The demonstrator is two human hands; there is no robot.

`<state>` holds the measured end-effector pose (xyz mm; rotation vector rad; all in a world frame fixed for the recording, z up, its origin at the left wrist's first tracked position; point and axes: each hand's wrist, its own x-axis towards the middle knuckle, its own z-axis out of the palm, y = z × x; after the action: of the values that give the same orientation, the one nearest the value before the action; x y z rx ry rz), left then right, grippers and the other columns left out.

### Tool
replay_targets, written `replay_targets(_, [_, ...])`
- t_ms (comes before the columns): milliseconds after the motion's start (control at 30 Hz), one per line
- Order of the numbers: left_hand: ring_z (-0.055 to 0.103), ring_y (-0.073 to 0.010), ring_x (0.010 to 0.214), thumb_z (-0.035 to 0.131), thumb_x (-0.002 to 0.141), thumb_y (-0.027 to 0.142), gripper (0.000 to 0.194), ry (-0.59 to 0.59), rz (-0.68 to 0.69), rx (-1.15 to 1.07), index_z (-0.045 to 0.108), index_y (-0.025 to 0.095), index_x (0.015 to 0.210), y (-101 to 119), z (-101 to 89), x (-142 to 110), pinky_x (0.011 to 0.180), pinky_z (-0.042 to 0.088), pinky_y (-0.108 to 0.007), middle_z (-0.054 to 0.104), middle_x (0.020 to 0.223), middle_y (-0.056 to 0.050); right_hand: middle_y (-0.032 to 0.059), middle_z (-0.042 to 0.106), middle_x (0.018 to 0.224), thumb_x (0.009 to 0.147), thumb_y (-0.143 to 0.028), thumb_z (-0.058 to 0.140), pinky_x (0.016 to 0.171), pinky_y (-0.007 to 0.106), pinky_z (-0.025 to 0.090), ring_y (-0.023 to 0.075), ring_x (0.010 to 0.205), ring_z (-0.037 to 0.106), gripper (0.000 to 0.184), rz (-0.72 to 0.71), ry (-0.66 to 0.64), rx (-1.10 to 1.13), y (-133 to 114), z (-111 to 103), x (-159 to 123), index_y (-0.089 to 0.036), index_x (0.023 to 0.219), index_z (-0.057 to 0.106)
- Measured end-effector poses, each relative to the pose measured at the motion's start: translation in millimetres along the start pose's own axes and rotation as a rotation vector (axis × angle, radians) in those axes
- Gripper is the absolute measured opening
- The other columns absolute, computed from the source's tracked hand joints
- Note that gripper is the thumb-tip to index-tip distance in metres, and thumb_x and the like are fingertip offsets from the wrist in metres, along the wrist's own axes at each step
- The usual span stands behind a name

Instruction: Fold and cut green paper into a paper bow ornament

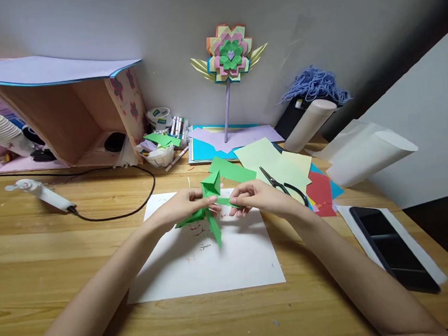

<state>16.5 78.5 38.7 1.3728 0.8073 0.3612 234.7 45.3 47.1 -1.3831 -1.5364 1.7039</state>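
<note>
A folded green paper piece point(210, 186) with several pointed arms is held up over a white sheet of paper point(232, 266) marked with red and dark strokes. My left hand point(191, 205) pinches it near its centre, thumb on top. On the other side, my right hand point(250, 196) has its fingertips closed on one narrow arm of the same piece. Behind the hands lies a flat green paper strip point(232, 169). Black-handled scissors point(282, 184) rest on pale yellow paper point(260, 159), just beyond my right hand. My fingers hide part of the folds.
A layered paper flower point(230, 55) on a purple stem stands at the back. At left are an open cardboard box point(66, 114) and a white glue gun point(40, 194) with a black cord. A phone point(396, 249), white paper rolls and red paper point(320, 185) lie at right.
</note>
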Motion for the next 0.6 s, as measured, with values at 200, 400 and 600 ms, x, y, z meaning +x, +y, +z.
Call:
replay_targets(200, [0.062,-0.0176,0.089,0.05,0.078,0.056,0.046,0.016,0.003,-0.044,0.071,0.018,0.092,1.8,-13.4,0.7,0.078,0.045,-0.025,0.07,0.094,-0.008,0.0096,0.071,0.076,0.072,-0.042,0.066,0.061,0.025,0.048,0.0118,0.062,0.063,0.031,0.018,0.107,0.041,-0.7,-2.2,1.7,-0.012,0.078,0.061])
replay_targets(400, [0.059,-0.0147,0.074,0.062,0.072,0.049,0.038,0.02,-0.017,0.121,0.072,0.016,0.086,6.1,-12.7,-2.1,0.065,0.042,-0.023,0.069,0.089,-0.008,0.0089,0.071,0.076,0.072,-0.041,0.066,0.059,0.024,0.049,0.0107,0.06,0.063,0.03,0.005,0.045,0.071,3.8,-0.3,4.0,-0.012,0.076,0.061])
replay_targets(600, [0.051,-0.0103,0.054,0.067,0.064,0.05,0.039,0.108,-0.071,0.149,0.071,0.013,0.076,2.0,-4.9,-1.1,0.049,0.034,-0.022,0.068,0.073,-0.008,0.008,0.07,0.073,0.072,-0.041,0.065,0.059,0.024,0.049,0.0109,0.06,0.062,0.03,-0.018,0.006,0.057,3.6,11.1,4.1,-0.012,0.076,0.061])
